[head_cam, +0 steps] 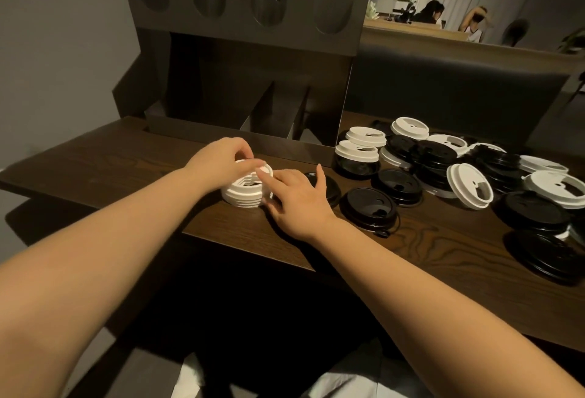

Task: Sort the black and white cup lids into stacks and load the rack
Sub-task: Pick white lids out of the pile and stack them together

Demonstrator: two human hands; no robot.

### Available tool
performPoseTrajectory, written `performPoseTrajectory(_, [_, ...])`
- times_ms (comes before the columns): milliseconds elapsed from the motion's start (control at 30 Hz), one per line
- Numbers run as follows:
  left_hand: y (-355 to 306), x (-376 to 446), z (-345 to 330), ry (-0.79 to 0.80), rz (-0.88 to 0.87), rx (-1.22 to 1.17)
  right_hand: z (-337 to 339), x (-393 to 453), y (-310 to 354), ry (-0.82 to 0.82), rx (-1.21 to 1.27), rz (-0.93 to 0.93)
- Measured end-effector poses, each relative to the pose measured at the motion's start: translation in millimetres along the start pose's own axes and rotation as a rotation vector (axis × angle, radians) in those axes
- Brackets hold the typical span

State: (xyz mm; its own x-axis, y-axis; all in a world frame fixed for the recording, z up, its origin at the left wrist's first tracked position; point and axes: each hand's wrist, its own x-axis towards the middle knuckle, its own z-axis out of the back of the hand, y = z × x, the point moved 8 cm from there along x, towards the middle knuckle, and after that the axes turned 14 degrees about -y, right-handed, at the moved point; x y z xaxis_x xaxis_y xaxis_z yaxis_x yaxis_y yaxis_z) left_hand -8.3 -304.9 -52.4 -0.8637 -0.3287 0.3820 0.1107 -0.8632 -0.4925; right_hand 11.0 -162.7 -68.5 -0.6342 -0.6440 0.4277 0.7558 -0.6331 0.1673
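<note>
Head view: white lid stack (245, 190) sits on the wooden table (411, 255) just in front of the dark rack (240, 49). Left hand (221, 161) pinches the stack's top lid with curled fingers. Right hand (297, 196) lies open, fingers straight, index touching the stack's top. Loose black and white lids (459, 169) are piled to the right, well apart.

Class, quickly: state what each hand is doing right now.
Left hand: pinches the top of the white lid stack.
Right hand: open, fingers touching the stack's side.
</note>
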Motion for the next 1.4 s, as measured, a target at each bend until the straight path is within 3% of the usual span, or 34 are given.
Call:
performPoseTrajectory(100, [12, -4, 5, -0.019, 0.192, -0.218, 7, 1, -7, -0.070, 0.011, -0.092])
performPoseTrajectory(167, [21, -13, -2, 0.127, 0.216, -0.293, 7, 2, -8, -0.065, -0.012, -0.121])
performPoseTrajectory(267, [26, -18, -9, 0.334, 0.133, -0.152, 1, 1, -5, -0.003, 0.000, -0.107])
performPoseTrajectory(400, [14, -7, -6, 0.408, 0.092, 0.102, 0, -2, -4, -0.004, 0.024, -0.090])
performPoseTrajectory(500, [2, -7, -5, 0.349, 0.058, 0.261, 4, -5, -1, -0.048, 0.113, -0.071])
performPoseTrajectory(667, [-42, -8, 30, -0.107, -0.180, 0.063, 24, -11, -22, -0.315, 0.621, -0.316])
performPoseTrajectory(800, [-71, -22, 40, -0.275, -0.232, -0.038, 26, -14, -36, -0.407, 0.861, -0.469])
performPoseTrajectory(967, [-74, -25, 27, -0.214, -0.097, -0.121, 25, -16, -43, -0.477, 0.943, -0.489])
performPoseTrajectory(1100, [-76, -28, 21, -0.148, -0.110, -0.087, 26, -14, -38, -0.409, 1.030, -0.458])
performPoseTrajectory(1400, [-96, -37, 17, -0.133, -0.156, 0.124, 24, -17, -48, -0.406, 1.340, -0.655])
